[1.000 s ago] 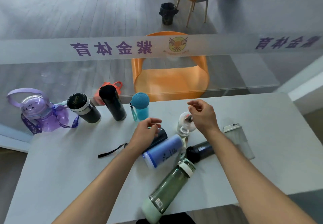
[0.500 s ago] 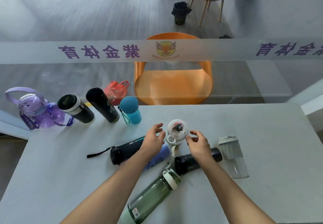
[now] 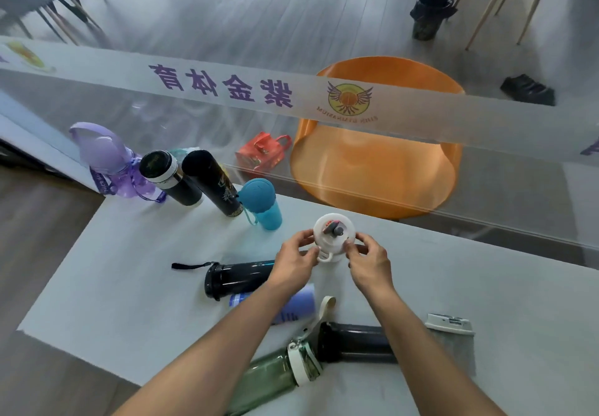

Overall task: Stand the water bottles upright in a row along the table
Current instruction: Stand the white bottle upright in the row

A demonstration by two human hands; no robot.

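Four bottles stood upright in a row along the far edge of the table (image 3: 129, 269): the purple bottle (image 3: 107, 159), the black flask with a pale collar (image 3: 168, 177), the tall black flask (image 3: 212, 182) and the teal bottle (image 3: 261, 203). A fifth, the white bottle (image 3: 334, 232), stood just beside the teal one, extending the row to the right. The left hand (image 3: 296, 258) and the right hand (image 3: 369, 260) each gripped the white bottle's sides with the fingertips; whether its base was fully seated could not be told.

Five bottles lay on their sides nearer the person and awaited placement:
- dark bottle with a wrist strap (image 3: 236, 277)
- blue bottle (image 3: 299, 307), partly hidden by the left forearm
- green bottle (image 3: 272, 380)
- black bottle (image 3: 355, 342)
- clear bottle (image 3: 453, 341)

By this count the task was judged about half complete
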